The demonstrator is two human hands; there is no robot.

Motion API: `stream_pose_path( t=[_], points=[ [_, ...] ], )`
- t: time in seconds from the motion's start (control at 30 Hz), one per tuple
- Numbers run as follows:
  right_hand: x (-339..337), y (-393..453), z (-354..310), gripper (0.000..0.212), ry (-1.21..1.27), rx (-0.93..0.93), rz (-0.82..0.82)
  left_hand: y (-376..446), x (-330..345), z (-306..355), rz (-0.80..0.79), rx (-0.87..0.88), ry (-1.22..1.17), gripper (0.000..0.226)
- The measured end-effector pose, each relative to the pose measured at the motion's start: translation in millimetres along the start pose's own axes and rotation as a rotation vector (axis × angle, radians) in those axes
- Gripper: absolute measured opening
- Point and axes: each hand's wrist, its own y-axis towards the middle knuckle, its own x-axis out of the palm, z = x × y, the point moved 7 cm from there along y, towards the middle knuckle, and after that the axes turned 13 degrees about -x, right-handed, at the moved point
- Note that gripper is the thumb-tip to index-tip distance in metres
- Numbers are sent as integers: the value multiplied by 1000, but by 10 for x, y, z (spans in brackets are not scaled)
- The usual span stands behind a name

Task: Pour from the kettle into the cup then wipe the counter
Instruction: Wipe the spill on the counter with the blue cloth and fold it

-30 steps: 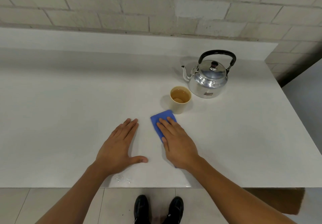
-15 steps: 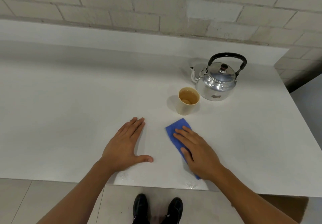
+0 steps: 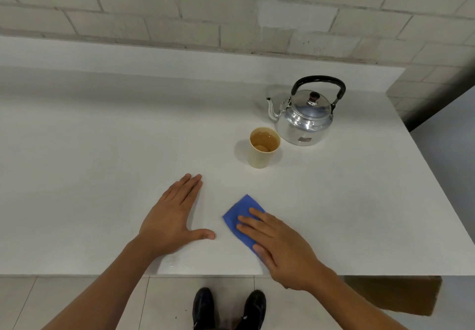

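A shiny metal kettle (image 3: pixel 304 121) with a black handle stands upright at the back right of the white counter (image 3: pixel 102 150). Just in front of it to the left is a beige cup (image 3: pixel 263 148) holding brownish liquid. A blue cloth (image 3: pixel 240 214) lies flat near the front edge, and my right hand (image 3: pixel 280 245) presses down on it with flat fingers, covering its near part. My left hand (image 3: pixel 172 220) rests palm down on the bare counter to the left of the cloth, fingers spread, holding nothing.
A few wet drops (image 3: pixel 177 265) glisten at the counter's front edge below my left hand. A brick wall (image 3: pixel 231 13) rises behind a raised ledge. The counter ends at the right; a brown box (image 3: pixel 401 296) sits under it. My black shoes (image 3: pixel 228 309) stand on the tiled floor.
My right hand has slid the blue cloth back toward the front edge and a little right, away from the cup. The left hand has stayed put.
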Motion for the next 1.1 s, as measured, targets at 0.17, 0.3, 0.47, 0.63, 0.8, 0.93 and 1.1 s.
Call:
stream_pose_path(
  t=[0.17,0.3,0.47,0.63,0.8,0.93,1.1],
  points=[
    [-477,-423,802,50,-51,372,161,-6,-18,25,1,-9,7,130],
    [-412,-50,817,54,-134,476,159,-9,-17,30,-7,-9,12,130],
    [-140,276,298,54,-96,301,88,-1,-15,26,-6,-5,26,130],
    [-82,-244,57,50,-36,78,21,3,-16,12,-2,-9,22,127],
    [-572,-837,922,49,-57,349,166,5,-23,18,-3,-19,21,126],
    [-831,-695,1643,49,-105,566,227,0,-27,23,2,-18,36,127],
    [-778,-153,1657,52,-89,628,234,2,-26,30,-14,-24,39,128]
  ],
)
